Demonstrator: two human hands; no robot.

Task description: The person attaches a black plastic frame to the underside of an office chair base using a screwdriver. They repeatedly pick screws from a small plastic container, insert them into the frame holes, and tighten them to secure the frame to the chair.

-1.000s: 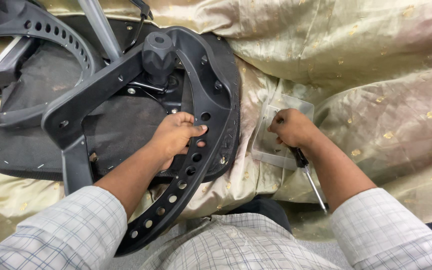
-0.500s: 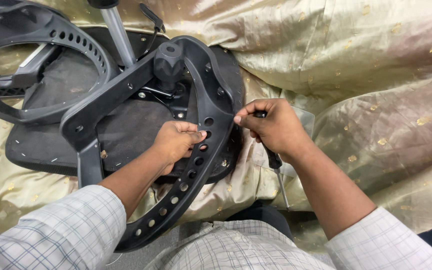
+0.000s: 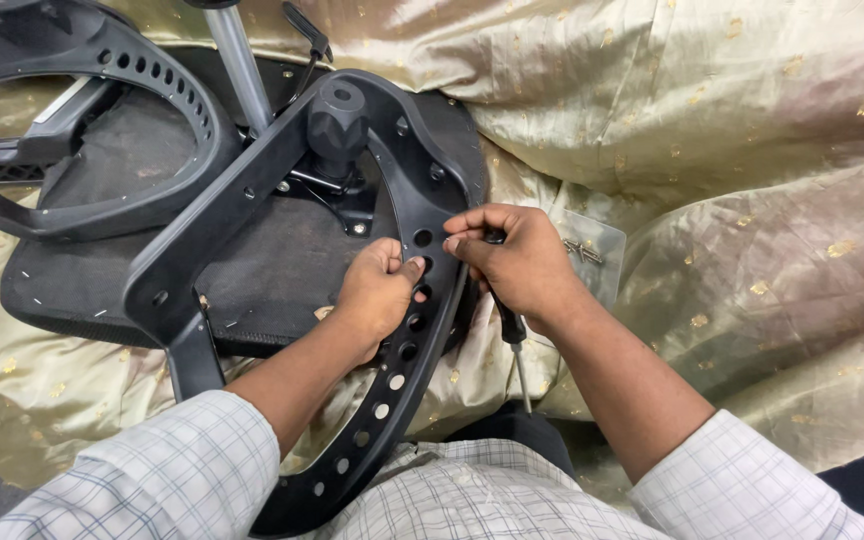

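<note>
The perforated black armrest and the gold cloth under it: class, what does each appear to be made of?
Armrest: likely moulded plastic, matt black, with even punched-looking holes and rounded edges. Cloth: seems a silky woven fabric, shiny, creased, with small gold motifs.

Both hands meet fingertip to fingertip, left hand (image 3: pixel 380 290) curled, right hand (image 3: pixel 517 262) pinching.
</note>
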